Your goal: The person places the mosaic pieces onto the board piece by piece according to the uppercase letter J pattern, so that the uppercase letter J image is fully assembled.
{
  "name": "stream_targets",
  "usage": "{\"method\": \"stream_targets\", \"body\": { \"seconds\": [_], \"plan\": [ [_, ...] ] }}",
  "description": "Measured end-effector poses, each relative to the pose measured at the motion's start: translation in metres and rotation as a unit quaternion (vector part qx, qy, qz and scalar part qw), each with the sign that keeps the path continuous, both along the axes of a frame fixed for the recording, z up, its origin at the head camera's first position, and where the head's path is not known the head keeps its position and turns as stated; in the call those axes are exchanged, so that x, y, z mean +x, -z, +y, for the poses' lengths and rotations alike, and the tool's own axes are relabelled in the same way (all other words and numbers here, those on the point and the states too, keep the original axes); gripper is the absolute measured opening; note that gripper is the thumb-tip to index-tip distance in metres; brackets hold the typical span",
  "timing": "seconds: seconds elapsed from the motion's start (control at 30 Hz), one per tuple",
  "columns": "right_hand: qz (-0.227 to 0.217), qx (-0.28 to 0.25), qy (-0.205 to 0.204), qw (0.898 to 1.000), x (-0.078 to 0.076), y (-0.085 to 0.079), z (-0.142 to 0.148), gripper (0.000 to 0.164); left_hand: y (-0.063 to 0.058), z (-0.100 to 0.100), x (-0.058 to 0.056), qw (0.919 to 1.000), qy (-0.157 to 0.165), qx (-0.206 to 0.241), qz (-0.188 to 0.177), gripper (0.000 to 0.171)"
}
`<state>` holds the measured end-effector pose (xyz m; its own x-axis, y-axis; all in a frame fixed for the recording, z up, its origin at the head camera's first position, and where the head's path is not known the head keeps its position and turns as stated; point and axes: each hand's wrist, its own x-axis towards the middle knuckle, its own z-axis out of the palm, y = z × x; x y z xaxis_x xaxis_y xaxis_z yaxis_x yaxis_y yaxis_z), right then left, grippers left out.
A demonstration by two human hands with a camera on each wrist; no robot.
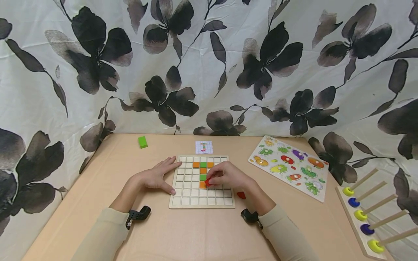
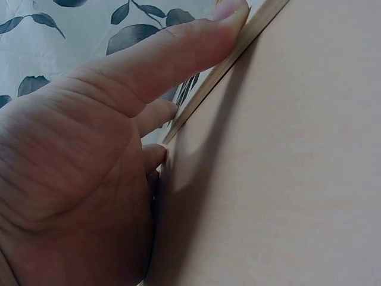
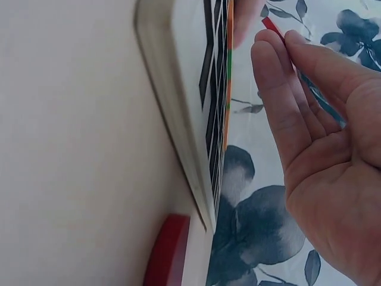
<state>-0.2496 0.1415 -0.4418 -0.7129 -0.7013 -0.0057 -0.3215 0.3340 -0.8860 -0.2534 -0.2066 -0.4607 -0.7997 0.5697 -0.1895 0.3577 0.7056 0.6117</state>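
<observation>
A pale wooden grid board (image 1: 186,200) lies on the table, with several orange and green square tiles (image 1: 203,177) set in its upper middle cells. My left hand (image 1: 156,176) rests along the board's left edge, thumb and fingers extended. Over the tiles, my right hand (image 1: 228,175) pinches a small flat red piece (image 1: 207,182) between thumb and fingertips; the right wrist view shows this red piece (image 3: 272,27) held above the board's surface. Beside the board's right edge lies another red piece (image 1: 241,195), seen close up as a curved red piece (image 3: 168,253) in the right wrist view.
Behind the board lies a small pattern card (image 1: 204,147), and a green block (image 1: 142,142) sits at the back left. A fruit-and-vegetable picture board (image 1: 275,159) is at the back right. A peg stand (image 1: 356,221) with yellow and blue rings occupies the right edge. Floral cloth (image 1: 209,72) hangs behind.
</observation>
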Motion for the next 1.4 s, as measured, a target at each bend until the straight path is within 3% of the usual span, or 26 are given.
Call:
{"method": "stream_targets", "body": {
  "seconds": [0.5, 1.07, 1.4],
  "plan": [
    [0.072, 0.083, -0.027, 0.994, 0.006, 0.001, -0.015, 0.010, -0.003, 0.001, 0.002, 1.0000, -0.001, 0.004, 0.001, 0.118],
    [0.062, 0.099, -0.046, 0.992, 0.011, 0.000, -0.019, 0.011, -0.002, 0.001, 0.001, 1.0000, -0.002, -0.001, 0.002, 0.119],
    [0.082, 0.119, -0.043, 0.989, 0.011, 0.002, -0.020, 0.015, -0.002, 0.000, 0.001, 1.0000, 0.000, -0.002, 0.003, 0.117]
  ]
}}
